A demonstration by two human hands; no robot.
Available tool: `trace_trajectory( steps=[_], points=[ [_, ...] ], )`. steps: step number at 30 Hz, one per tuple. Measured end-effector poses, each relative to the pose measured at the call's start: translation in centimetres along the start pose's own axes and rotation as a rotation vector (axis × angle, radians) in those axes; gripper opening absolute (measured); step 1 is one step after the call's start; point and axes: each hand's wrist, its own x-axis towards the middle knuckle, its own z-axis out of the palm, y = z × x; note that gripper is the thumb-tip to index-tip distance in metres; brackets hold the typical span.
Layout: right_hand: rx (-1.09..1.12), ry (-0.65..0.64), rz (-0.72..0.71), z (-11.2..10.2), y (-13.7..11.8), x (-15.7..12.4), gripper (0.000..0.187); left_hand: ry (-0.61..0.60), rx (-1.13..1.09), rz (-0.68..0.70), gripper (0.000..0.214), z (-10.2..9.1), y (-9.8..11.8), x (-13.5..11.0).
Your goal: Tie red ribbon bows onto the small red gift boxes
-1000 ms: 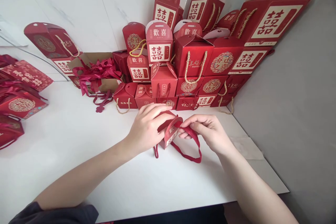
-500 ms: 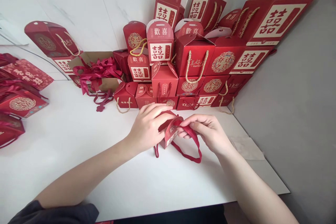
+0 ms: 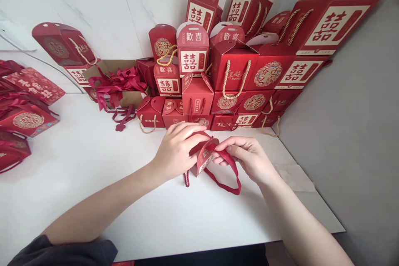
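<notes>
A small red gift box (image 3: 203,158) with rounded top flaps stands on the white table (image 3: 149,220) in front of me. My left hand (image 3: 177,149) is closed over its left side and steadies it; the fingers hide much of the box. Between thumb and fingers of my right hand (image 3: 243,153) a dark red ribbon (image 3: 229,160) is pinched at the box's right flap. The ribbon lies against the flap and hangs in a loop (image 3: 226,189) down to the table. A twisted red cord handle (image 3: 186,178) sticks out below my left hand.
Stacked red gift boxes (image 3: 236,66) with rope handles line the wall behind my hands. Left of them an open cardboard box (image 3: 131,99) holds a heap of red ribbons (image 3: 120,80). More red boxes (image 3: 28,120) stand at the far left. A grey wall (image 3: 352,133) bounds the right side.
The whole view has shifted slightly. Both hands keep their places on the box and the ribbon, with hardly any movement.
</notes>
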Motion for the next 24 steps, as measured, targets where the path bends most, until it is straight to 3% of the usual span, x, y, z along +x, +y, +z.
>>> trace_trajectory(
  steps=[6, 15, 21, 24],
  points=[
    [-0.066, 0.066, -0.013, 0.5, -0.3, 0.0, 0.019, 0.009, -0.008, 0.009, 0.017, -0.1, -0.1, 0.0],
    [-0.108, -0.004, -0.006, 0.5, 0.1, 0.0, 0.018, 0.119, -0.010, 0.064, 0.012, -0.1, -0.8, -0.1],
    [-0.191, -0.016, -0.074, -0.3, -0.4, 0.1, 0.017, 0.271, 0.083, -0.033, 0.009, -2.5, -2.4, 0.9],
    [-0.289, 0.105, -0.177, 0.1, -0.7, 0.8, 0.021, 0.414, 0.082, -0.020, 0.010, -4.0, -2.8, 1.3]
  ],
)
